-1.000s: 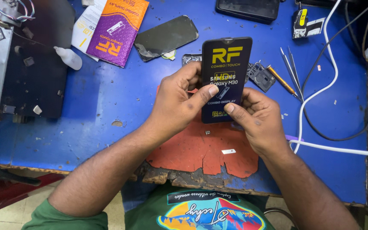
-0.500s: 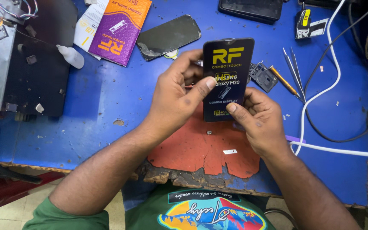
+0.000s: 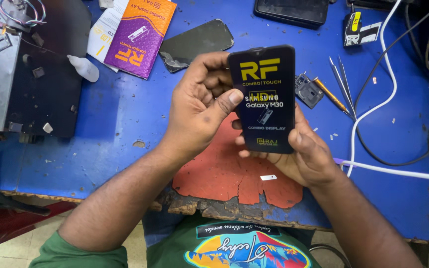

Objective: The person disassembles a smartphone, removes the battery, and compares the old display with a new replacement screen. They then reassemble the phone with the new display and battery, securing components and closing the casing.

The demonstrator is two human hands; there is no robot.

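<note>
Room lies open at lower left of the blue table [image 3: 100,129], while left hand [image 3: 199,111] and right hand [image 3: 306,154] grip a black phone screen [image 3: 264,99] at centre frame, above the table's worn near edge.

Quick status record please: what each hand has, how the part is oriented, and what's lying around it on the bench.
left hand: grips the left edge of the black display panel, thumb on its front
right hand: supports the panel's lower end from below and behind
panel pose: lifted off the bench, upright, front to camera
under hands: torn orange mat on blue bench
left of panel: cracked dark screen, purple packet
right of panel: tweezers, white cable
</note>
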